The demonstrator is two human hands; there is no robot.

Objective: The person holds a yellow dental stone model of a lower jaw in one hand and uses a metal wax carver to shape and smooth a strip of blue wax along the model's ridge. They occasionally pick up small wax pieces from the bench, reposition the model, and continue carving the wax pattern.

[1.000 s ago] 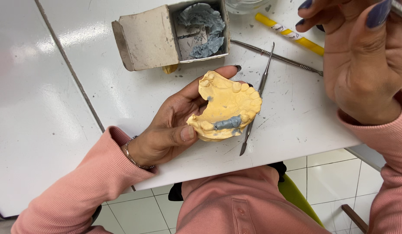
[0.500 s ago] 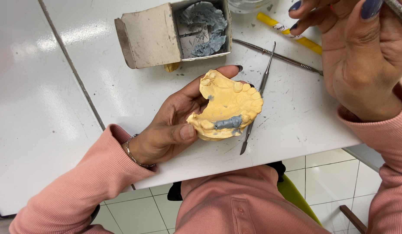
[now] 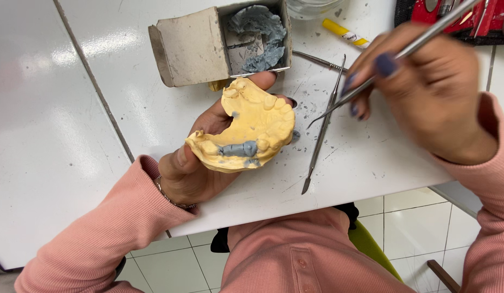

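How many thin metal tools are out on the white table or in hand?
3: one tool held in the right hand, one long tool lying beside the yellow cast, one partly hidden behind it near the box.

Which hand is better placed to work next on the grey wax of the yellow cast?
Probably the right hand: it holds the metal tool, tip aimed at the dental cast. The left hand is occupied cradling the cast.

Bright, even overhead light is flooding the white surface [image 3: 89,108], and soft glare patches are shining on its left part. Shadows are staying faint, just a thin one hugging the cardboard box [image 3: 192,49]. The yellow dental cast [image 3: 257,127] is reading crisp, its ridges sharp. The right hand [image 3: 431,103] is smearing with motion blur, edges going soft. Straight lines are bending slightly toward the corners.
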